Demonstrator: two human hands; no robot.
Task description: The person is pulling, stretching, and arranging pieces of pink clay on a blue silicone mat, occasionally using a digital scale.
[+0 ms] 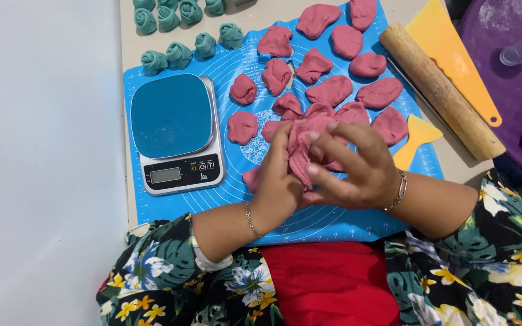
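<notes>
Pale table (43,151) carries a blue baking mat (333,223), and everything sits around the kitchen scale (175,133) on the mat's near-left part. Just right of the scale, both hands meet over a lump of pink dough (302,145). Left hand (279,181) curls around its near side, fingers closed on it. Right hand (357,169) lies across the top, fingers spread and half bent, pressing. More pink pieces (333,90) lie beyond; green rolls (179,54) sit behind the scale.

The light is bright and even. Shadows are soft. Things by the blue mat (345,223) look sharp.
</notes>
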